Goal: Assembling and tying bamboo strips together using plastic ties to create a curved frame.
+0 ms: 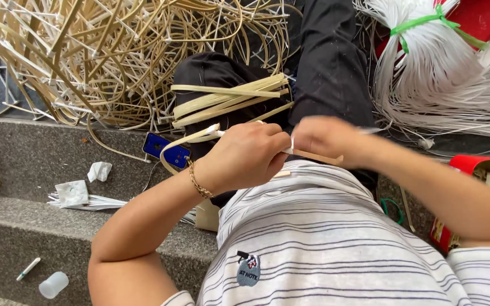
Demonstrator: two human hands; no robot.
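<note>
My left hand [245,156] is closed around a curved flat bamboo strip [185,140] that loops out to the left, a thin bracelet on the wrist. My right hand [324,139] pinches the other end of the bamboo strip together with a thin white tie, right against the left hand's fingers. Both hands are held in front of my striped shirt, above my lap. A small bundle of cut bamboo strips [228,99] lies across my left knee in dark trousers.
A big tangled heap of tied bamboo hoops [114,51] fills the upper left. A bundle of white plastic ties [432,68] bound with green lies at the upper right. A blue phone [167,150], crumpled tissues [72,192] and a plastic cup [53,284] sit on grey stone steps. A red basket [477,167] stands right.
</note>
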